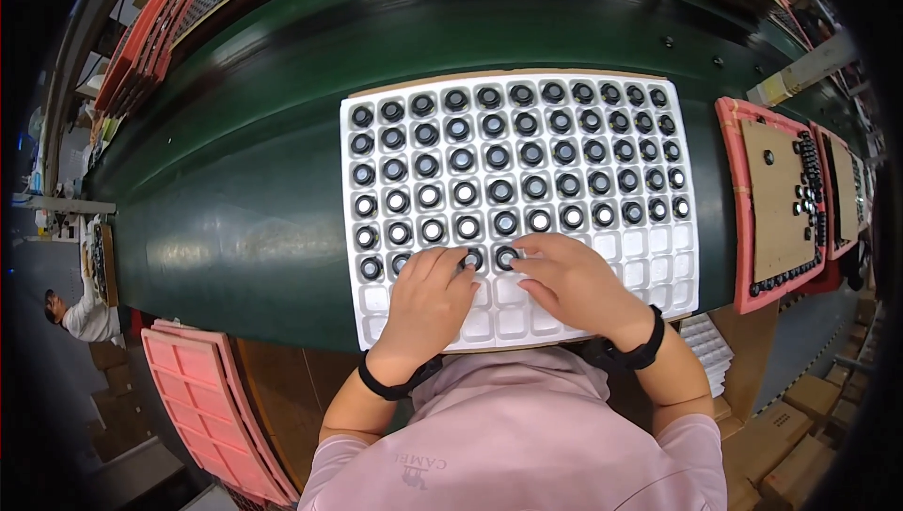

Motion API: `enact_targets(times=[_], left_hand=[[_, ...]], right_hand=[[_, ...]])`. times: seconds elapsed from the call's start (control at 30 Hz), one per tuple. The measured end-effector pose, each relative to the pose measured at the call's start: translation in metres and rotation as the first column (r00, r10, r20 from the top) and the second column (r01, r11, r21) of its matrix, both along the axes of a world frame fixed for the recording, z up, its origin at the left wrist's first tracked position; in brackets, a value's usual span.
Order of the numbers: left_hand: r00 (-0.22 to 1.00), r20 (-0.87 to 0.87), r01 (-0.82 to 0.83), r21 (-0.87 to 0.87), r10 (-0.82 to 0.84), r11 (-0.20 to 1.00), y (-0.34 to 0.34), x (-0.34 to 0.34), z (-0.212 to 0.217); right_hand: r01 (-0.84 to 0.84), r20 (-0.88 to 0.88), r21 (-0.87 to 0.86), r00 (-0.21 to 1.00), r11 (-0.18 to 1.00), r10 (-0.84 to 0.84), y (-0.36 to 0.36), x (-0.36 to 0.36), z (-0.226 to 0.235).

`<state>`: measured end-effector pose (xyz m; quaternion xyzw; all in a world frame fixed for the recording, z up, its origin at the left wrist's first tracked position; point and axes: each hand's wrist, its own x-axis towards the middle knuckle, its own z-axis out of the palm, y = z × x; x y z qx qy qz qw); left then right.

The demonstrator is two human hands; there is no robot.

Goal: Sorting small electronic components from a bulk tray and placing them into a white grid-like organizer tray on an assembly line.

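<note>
The green bench (235, 238) stretches wide to the left of the hands, while on the right a narrower strip parts the white tray (513, 323) from a pink frame (741, 257). The tray's near edge lies just below the wrists, with bare pockets between the hands and beyond the right hand (578, 280). Its fingertips meet a black round piece (506, 259); the left hand (430, 296), fingers bent close together, reaches another piece (473, 260). I cannot tell whether either is pinched. Both pieces sit in pockets, dark-rimmed with paler centres.
</note>
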<state>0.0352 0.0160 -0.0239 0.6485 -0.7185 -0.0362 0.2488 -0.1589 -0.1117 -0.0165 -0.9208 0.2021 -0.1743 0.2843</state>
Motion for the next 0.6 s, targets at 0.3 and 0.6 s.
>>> enact_targets(times=[0.3, 0.6], left_hand=[[1.0, -0.003, -0.027, 0.056, 0.027, 0.998, 0.006, 0.0, 0.007], [0.999, 0.043, -0.031, 0.104, 0.027, 0.994, 0.004, -0.004, 0.013]], right_hand=[[0.225, -0.135, -0.067, 0.963, 0.972, -0.233, -0.126, -0.062, 0.07], [0.362, -0.265, -0.287, 0.859, 0.887, -0.437, -0.304, -0.101, 0.034]])
